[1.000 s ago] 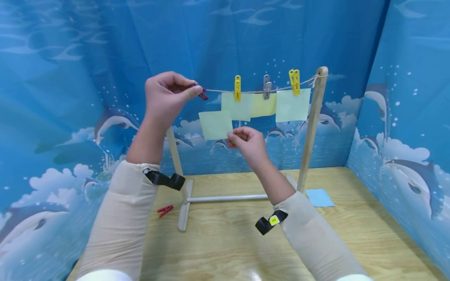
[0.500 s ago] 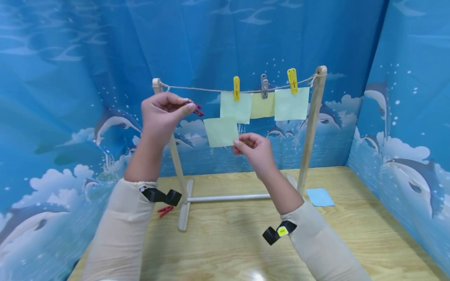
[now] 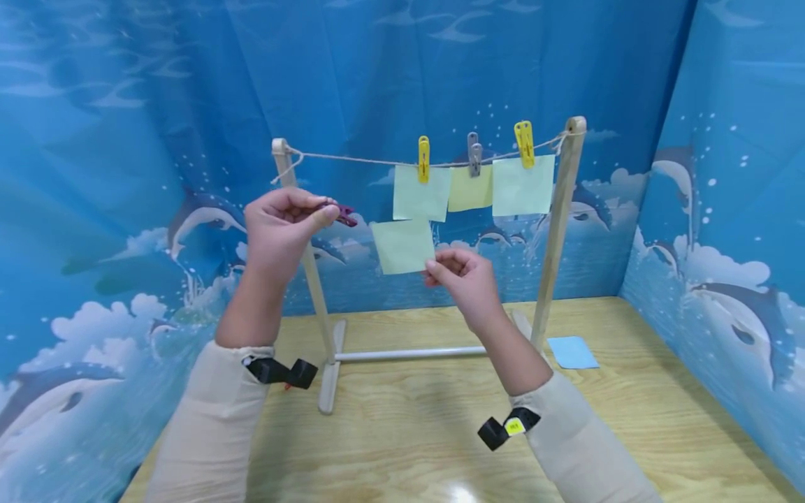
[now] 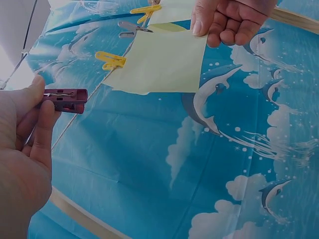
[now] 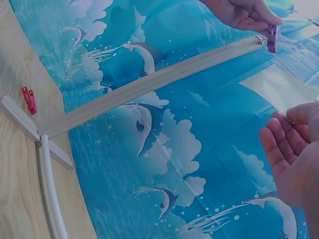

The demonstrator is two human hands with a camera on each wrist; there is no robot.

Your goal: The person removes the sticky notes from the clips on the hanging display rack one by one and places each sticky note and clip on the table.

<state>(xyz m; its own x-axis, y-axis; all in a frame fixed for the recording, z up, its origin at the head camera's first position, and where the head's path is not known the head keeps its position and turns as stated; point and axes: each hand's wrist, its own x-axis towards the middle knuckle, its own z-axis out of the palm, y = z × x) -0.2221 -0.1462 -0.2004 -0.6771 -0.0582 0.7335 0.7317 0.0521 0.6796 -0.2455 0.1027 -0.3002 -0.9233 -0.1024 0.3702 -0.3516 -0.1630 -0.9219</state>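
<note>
My left hand [image 3: 279, 227] pinches a dark red clothespin [image 3: 342, 213] between thumb and forefinger, held in front of the left wooden post [image 3: 302, 237]; the peg [image 4: 65, 98] shows close in the left wrist view. My right hand [image 3: 462, 276] pinches the lower right corner of a loose pale green paper square [image 3: 402, 246], below the string [image 3: 352, 159]. Three papers [image 3: 421, 194] hang from the string under two yellow pegs [image 3: 424, 158] and a grey peg [image 3: 474, 153]. In the right wrist view the paper [image 5: 279, 84] shows past my fingers [image 5: 279, 139].
The wooden stand has a white crossbar [image 3: 409, 354] on a wooden table [image 3: 409, 433]. A blue paper square [image 3: 571, 352] lies by the right post [image 3: 562, 216]. A red clothespin [image 5: 29, 99] lies on the table near the left foot. Blue dolphin-print curtains surround the table.
Both hands have come down and away from the string. The left hand dropped with the dark red peg, baring the left post top. The right hand lowered the loose paper slightly to the right.
</note>
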